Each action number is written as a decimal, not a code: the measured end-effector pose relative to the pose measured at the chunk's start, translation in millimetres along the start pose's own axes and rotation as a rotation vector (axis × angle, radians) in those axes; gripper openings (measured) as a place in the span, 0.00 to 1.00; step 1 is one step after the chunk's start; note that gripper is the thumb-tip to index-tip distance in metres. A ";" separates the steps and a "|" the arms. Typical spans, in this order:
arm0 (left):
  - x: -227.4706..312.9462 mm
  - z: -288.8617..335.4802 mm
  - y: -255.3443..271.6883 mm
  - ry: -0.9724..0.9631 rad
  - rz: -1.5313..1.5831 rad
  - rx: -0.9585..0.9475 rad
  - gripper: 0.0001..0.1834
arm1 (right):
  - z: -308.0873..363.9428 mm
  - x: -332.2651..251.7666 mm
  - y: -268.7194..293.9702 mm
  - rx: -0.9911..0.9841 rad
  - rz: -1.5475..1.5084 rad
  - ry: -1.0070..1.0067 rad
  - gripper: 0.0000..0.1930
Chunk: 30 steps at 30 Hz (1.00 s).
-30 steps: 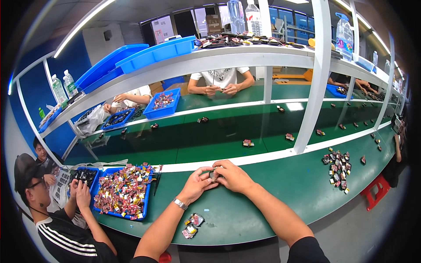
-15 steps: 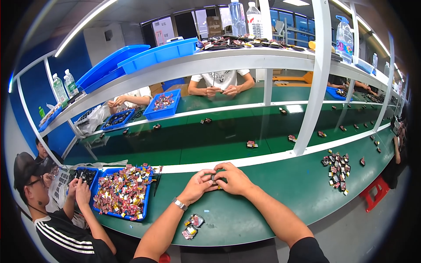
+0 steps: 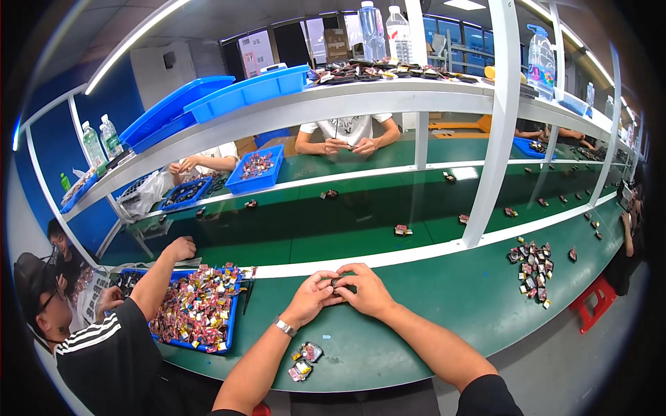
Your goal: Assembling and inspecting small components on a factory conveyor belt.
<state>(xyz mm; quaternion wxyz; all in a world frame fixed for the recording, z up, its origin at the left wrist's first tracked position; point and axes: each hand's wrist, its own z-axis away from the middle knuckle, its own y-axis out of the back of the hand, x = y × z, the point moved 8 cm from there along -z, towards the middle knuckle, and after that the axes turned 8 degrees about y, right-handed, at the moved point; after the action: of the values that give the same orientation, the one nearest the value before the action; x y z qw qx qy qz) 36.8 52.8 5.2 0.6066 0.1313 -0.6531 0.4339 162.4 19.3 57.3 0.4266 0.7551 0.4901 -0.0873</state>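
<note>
Above the green worktop (image 3: 388,347), my left hand (image 3: 310,300) and my right hand (image 3: 363,290) meet with fingers bent. Between their fingertips they pinch a small black part (image 3: 336,283), mostly hidden by the fingers. Two small assemblies (image 3: 302,369) with yellow and reddish pieces in dark housings lie beside my left forearm. Left of my hands stands a blue tray (image 3: 231,326) heaped with small red, yellow and silver components (image 3: 191,305). Dark tweezers-like tools (image 3: 248,295) rest along the tray's right edge.
Behind a white rail (image 3: 291,269) runs a green belt (image 3: 361,239) carrying scattered assemblies. A pile of assemblies (image 3: 533,270) lies to the right. A white post (image 3: 489,152) holds up a loaded shelf (image 3: 388,89). At left, a co-worker's arm (image 3: 156,274) crosses above the tray.
The co-worker at left has stretched an arm over the tray toward the belt. Assemblies on the belt have shifted slightly right. My hands stay together on the black part, with small finger movements.
</note>
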 end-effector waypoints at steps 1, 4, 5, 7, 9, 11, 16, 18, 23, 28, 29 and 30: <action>-0.1 0.1 0.1 -0.001 -0.001 -0.001 0.16 | -0.5 -0.6 -1.0 -0.012 -0.019 0.004 0.07; -1.5 0.6 -0.6 0.014 -0.005 0.005 0.16 | -0.3 2.0 -1.3 -0.006 -0.022 0.015 0.07; -1.6 -0.1 -0.2 0.012 -0.001 0.004 0.16 | 0.2 2.5 -0.2 0.010 -0.005 0.022 0.06; -1.4 -0.3 2.2 0.006 0.003 0.007 0.16 | 0.7 2.2 -2.3 0.018 -0.016 -0.010 0.06; -1.8 -0.6 3.8 0.003 0.007 0.000 0.16 | 2.0 3.8 -4.8 0.027 -0.025 -0.043 0.06; -2.0 -1.5 3.8 -0.001 0.009 0.004 0.16 | 3.2 9.5 -7.3 0.043 -0.075 -0.078 0.07; -0.5 0.2 0.9 -0.003 0.007 0.026 0.16 | 2.5 8.9 -6.1 0.061 -0.071 -0.048 0.07; -0.1 0.3 1.2 -0.004 0.000 0.033 0.15 | 2.9 6.8 -5.2 0.069 -0.054 -0.042 0.07; -1.8 -0.1 1.4 -0.016 -0.016 0.059 0.15 | 4.1 8.1 -8.2 0.097 -0.083 -0.062 0.08; -1.6 0.4 3.2 -0.027 -0.031 0.080 0.14 | 1.0 -0.6 -4.3 0.106 -0.055 -0.030 0.07; -0.7 -0.1 2.7 -0.035 -0.018 0.086 0.13 | 1.3 -2.4 -1.8 0.124 -0.009 -0.010 0.07; -1.1 -0.3 2.7 -0.033 -0.020 0.085 0.13 | 2.1 -1.2 -2.6 0.127 -0.010 -0.012 0.07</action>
<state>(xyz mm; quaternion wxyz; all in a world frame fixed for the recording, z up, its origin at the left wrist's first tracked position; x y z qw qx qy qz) 35.3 54.2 3.1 0.5940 0.1704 -0.6426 0.4531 160.2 17.4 55.2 0.3801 0.7778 0.4847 -0.1247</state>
